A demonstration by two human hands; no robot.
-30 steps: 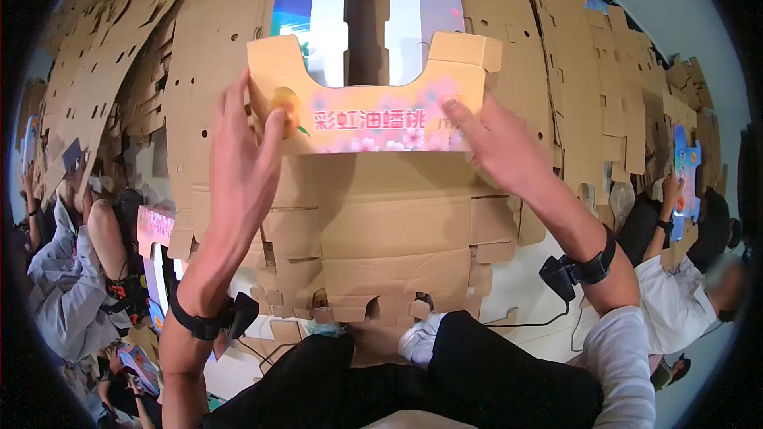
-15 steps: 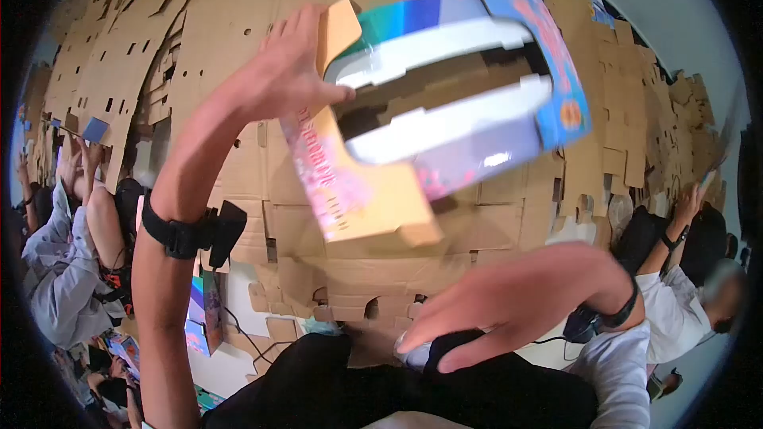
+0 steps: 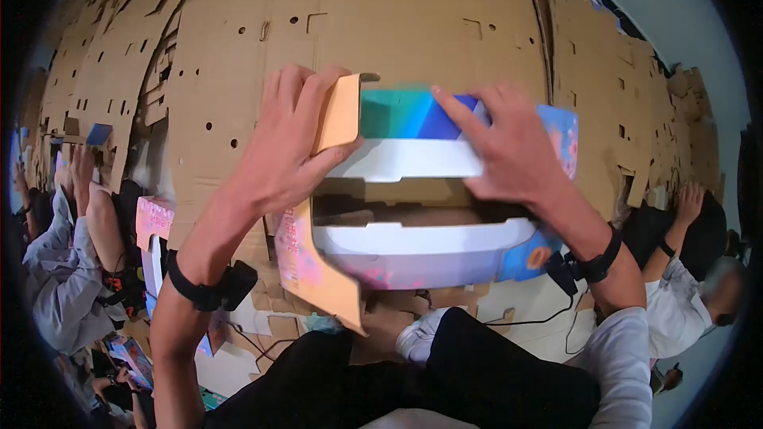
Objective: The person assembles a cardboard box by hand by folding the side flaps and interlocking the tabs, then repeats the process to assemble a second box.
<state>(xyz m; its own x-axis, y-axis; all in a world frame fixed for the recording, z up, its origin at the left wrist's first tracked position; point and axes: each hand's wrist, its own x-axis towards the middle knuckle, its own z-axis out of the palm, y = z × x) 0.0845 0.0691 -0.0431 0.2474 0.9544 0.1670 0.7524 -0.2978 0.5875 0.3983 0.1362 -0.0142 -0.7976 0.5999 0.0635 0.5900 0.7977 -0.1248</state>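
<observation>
A printed cardboard box [image 3: 429, 270] in blue, purple, pink and green is held up in front of me, its long opening facing me. White inner flaps [image 3: 397, 159] with notched edges line both long sides of that opening. My left hand [image 3: 290, 139] is closed on the box's upper left corner, by an upright orange end flap. A second orange flap [image 3: 330, 290] hangs open at the lower left. My right hand [image 3: 517, 147] pinches the far long side, thumb at the white flap and fingers over the printed panel.
Flattened brown cardboard sheets [image 3: 397, 24] cover the surface ahead. Another printed box [image 3: 155, 218] stands to my left. Co-workers sit on both sides, one with a grey sleeve [image 3: 67, 294] at left and one with a white sleeve [image 3: 675, 310] at right. A black cable [image 3: 532, 320] runs near my legs.
My right hand has risen from near my lap and taken hold of the far side of the box. The box has come lower and turned more level.
</observation>
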